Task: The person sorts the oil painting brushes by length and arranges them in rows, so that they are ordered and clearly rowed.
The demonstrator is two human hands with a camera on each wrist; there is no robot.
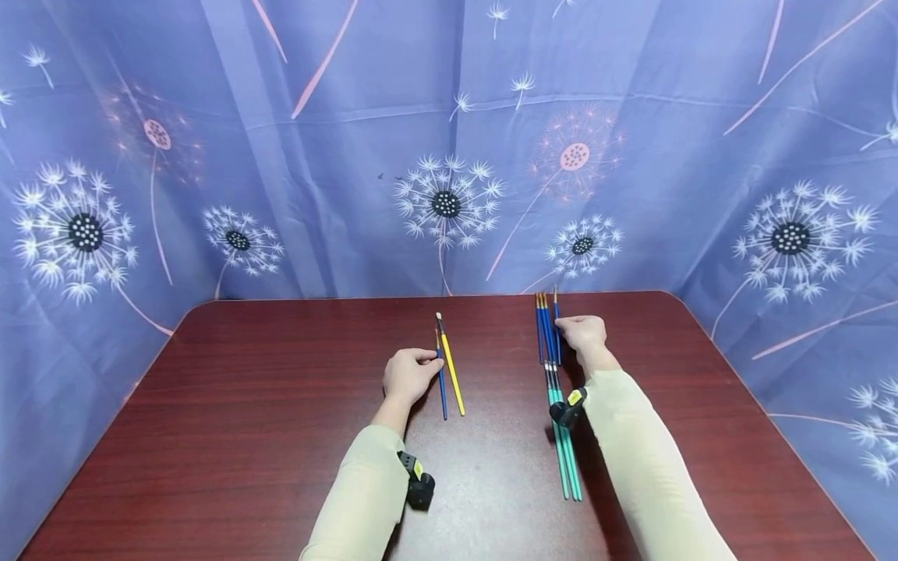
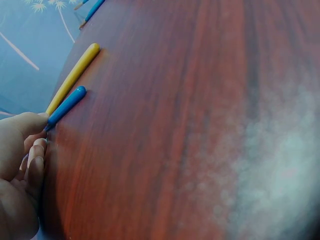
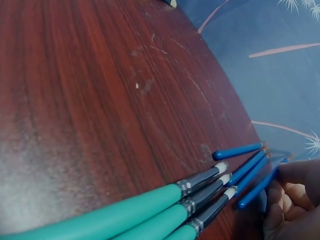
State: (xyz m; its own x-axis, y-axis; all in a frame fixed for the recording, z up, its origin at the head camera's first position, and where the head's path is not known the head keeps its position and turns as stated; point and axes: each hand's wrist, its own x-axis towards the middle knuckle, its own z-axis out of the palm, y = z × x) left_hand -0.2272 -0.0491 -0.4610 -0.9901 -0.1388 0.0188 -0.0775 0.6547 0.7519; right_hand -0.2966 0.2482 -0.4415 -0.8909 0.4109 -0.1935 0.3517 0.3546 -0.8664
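Observation:
My left hand [image 1: 410, 375] pinches a thin blue paintbrush [image 1: 443, 396] between thumb and fingers, its bristles pointing to the back. Just to its right lies a yellow paintbrush [image 1: 453, 375] with a pale tip, slightly slanted; in the left wrist view the yellow handle [image 2: 75, 75] runs beside the blue one. Over at the right, my right hand [image 1: 584, 335] grips another blue paintbrush [image 3: 256, 192] near its middle. That brush stands at the right side of several blue paintbrushes [image 1: 546, 331] lying bristles to the back. Three teal paintbrushes [image 1: 565, 456] lie in front of them, white bristles toward the blue handles.
The dark red-brown wooden table [image 1: 281, 436] ends at a back edge close behind the blue brushes. A blue curtain [image 1: 337, 195] with dandelion prints hangs around the back and sides. Each sleeve carries a small black wrist camera [image 1: 421, 491].

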